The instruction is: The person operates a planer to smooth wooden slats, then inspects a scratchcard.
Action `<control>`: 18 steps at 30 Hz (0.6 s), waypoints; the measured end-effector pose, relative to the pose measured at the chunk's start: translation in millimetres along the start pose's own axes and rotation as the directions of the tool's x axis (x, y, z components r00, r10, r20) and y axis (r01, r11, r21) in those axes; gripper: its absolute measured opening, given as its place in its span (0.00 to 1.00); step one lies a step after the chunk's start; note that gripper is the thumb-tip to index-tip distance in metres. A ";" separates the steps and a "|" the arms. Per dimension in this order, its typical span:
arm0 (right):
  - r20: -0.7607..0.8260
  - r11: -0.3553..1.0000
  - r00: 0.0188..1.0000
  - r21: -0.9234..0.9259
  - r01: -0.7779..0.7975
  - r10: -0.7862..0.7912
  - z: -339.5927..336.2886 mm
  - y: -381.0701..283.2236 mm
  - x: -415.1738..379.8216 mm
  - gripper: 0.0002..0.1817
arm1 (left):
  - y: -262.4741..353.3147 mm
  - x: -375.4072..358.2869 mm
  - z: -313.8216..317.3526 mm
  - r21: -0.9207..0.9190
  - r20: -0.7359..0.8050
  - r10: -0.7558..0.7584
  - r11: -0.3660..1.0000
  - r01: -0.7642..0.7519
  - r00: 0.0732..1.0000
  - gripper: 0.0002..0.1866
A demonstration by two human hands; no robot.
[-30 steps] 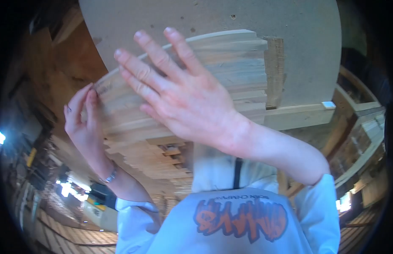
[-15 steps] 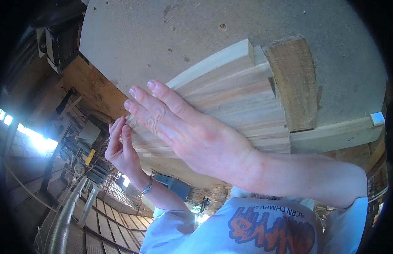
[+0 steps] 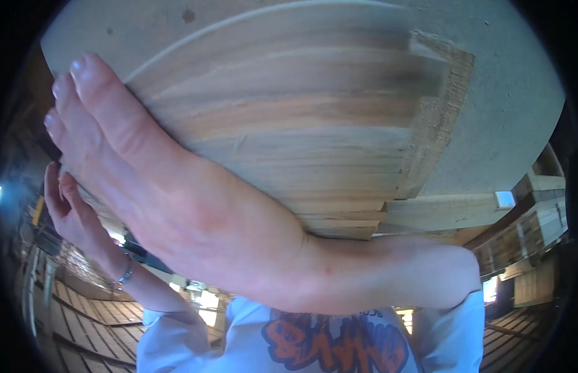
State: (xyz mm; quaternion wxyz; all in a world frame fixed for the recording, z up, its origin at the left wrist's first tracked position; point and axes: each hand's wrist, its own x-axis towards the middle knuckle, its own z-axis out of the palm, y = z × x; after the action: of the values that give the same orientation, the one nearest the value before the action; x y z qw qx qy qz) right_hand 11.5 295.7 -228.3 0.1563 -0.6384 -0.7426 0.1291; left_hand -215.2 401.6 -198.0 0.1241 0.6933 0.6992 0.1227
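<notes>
Several pale wooden strips point(image 3: 289, 124) lie side by side, with their right ends uneven. Across their left part, my right hand point(image 3: 195, 211) is spread, its fingers stretched out toward the left. My left hand point(image 3: 77, 214), with a metal band at the wrist, is at the far left end of the strips, fingers and thumb closed around that end. My right hand hides part of the strips and their left end. The strips' upper right ends are blurred.
A rough-sawn board point(image 3: 447, 115) lies partly under the strips' right ends on the grey tabletop point(image 3: 513, 93). A long pale board point(image 3: 444, 211) with a small white-blue end runs at the lower right. Stacked wood point(image 3: 534, 289) stands beyond.
The strips and my right hand appear larger and closer, and both hands are farther left in view. The strips now cover more of the rough-sawn board.
</notes>
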 end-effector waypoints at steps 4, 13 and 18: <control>0.027 0.999 0.999 0.002 0.033 -0.033 7.3 3.6 -2.9 0.38 | -34.7 1.3 -10.3 0.162 -0.103 -0.125 0.977 0.140 0.987 0.31; 0.027 0.999 0.999 0.028 0.037 -0.038 12.3 11.4 2.7 0.38 | -45.8 -0.5 -12.3 0.022 -0.124 -0.150 0.988 0.154 0.981 0.23; -0.002 0.997 1.000 0.075 0.013 -0.013 19.7 8.4 18.5 0.38 | -39.2 -3.5 -5.9 0.107 -0.193 -0.077 0.989 0.099 0.978 0.21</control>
State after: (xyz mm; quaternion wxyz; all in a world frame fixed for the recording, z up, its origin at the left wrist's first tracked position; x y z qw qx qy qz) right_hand 8.8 315.4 -248.5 0.1818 -0.6272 -0.7413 0.1554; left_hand -254.0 397.8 -206.0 0.0221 0.6529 0.7438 0.1413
